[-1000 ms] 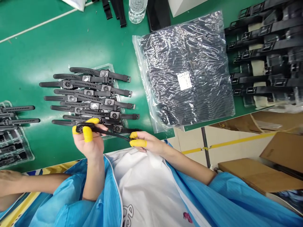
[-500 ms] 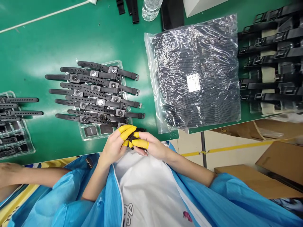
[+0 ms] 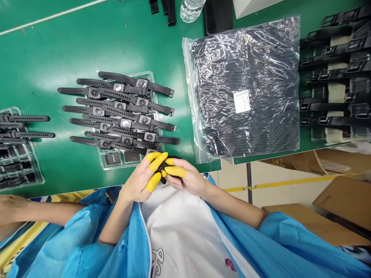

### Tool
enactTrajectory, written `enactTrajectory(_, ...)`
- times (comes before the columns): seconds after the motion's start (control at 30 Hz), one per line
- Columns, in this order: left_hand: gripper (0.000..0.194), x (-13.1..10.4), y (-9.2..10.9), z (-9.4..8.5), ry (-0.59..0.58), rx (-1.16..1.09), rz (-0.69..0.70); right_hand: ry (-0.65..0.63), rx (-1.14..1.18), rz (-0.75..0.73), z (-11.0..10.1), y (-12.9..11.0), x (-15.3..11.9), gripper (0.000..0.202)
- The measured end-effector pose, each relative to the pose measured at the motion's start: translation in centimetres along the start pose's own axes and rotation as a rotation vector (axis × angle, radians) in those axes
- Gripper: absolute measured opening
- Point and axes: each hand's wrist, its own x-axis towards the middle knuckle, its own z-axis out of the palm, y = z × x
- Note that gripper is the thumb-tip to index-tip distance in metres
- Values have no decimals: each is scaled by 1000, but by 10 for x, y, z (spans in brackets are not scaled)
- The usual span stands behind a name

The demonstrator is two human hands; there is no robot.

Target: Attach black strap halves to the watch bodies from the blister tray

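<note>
Since a second ago, both of my hands have come together at the near edge of the green table (image 3: 87,38); back then they were apart, stretching a black strap between them. Now my left hand (image 3: 142,181) and my right hand (image 3: 185,179) meet fingertip to fingertip, pinching a small black watch part (image 3: 165,166) between them. Most of that part is hidden behind my fingers, so I cannot tell its exact shape. Yellow finger cots cover several fingertips on each hand. The held part sits just off the table's front edge, above my white apron (image 3: 179,231), with blue sleeves on both arms.

Just beyond my hands lies a clear plastic tray (image 3: 114,164) bearing rows of black watches with straps (image 3: 121,112), laid side by side and overlapping. Two dark watch bodies rest in the tray's nearest pockets. To the right of it, a clear plastic bag of black straps (image 3: 246,88) with a small white label lies flat. Farther right, black buckle straps (image 3: 336,73) are stacked in rows. At the far left, another tray of watches (image 3: 17,150) sits partly out of view. A clear bottle (image 3: 191,9) stands at the far edge. Another person's arm (image 3: 29,214) shows at the lower left.
</note>
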Motion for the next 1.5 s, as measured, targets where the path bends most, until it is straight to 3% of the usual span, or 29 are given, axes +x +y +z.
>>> enactTrajectory(0.23, 55, 0, 6, 2, -30, 406, -39, 17, -41, 68, -5, -1, 4, 32)
enactTrajectory(0.4, 56, -5, 4, -2, -53, 301, -28, -33, -189, 38, -8, 0, 2, 33)
enactTrajectory(0.5, 63, -13, 3, -6, -53, 281, -68, 8, -507, -114, -9, -4, 1, 31)
enactTrajectory(0.6, 66, -24, 3, -20, -63, 356, -123, 57, -1016, -286, -9, -12, 2, 24)
enactTrajectory(0.67, 64, -33, 4, -36, -72, 426, -187, 40, -1288, -310, -9, -16, 2, 21)
enactTrajectory(0.83, 34, -55, 7, -88, -1, 629, -271, 12, -1567, -321, -4, -23, 5, 24)
enactTrajectory(0.93, 27, -62, 6, -109, 4, 748, -298, 10, -1712, -321, 1, -24, 10, 27)
enactTrajectory(1.03, 25, -61, -1, -116, -23, 761, -324, 20, -1828, -240, 9, -20, 19, 28)
enactTrajectory(1.2, 25, -53, -25, -111, -43, 828, -352, 92, -1917, -168, 17, -11, 30, 24)
enactTrajectory(1.33, 20, -53, -38, -107, 60, 869, -366, 147, -1917, -276, 12, -13, 22, 24)
enactTrajectory(1.43, 15, -52, -35, -107, 254, 855, -365, 216, -1897, -384, 0, -26, 9, 25)
enactTrajectory(1.5, 14, -46, -25, -104, 398, 770, -337, 369, -1886, -424, -12, -43, 3, 28)
